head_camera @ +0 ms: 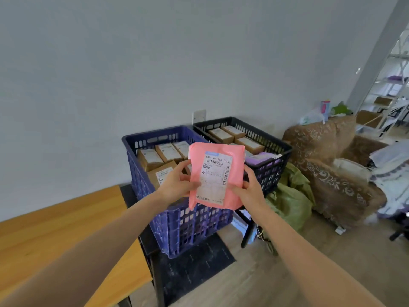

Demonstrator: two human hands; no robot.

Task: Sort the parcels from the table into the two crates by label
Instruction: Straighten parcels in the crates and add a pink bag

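My left hand (178, 183) and right hand (250, 189) both grip one pink parcel (237, 165) by its lower side edges, thumbs on the front. It is a soft, slightly creased mailer, held upright in the air over the near rims of the blue crate (188, 227) and black crate (271, 173). A white label (214, 177) with barcodes covers most of its face; the small print is unreadable. Brown boxes (150, 159) sit in both crates. The wooden counter (55, 229) lies at lower left.
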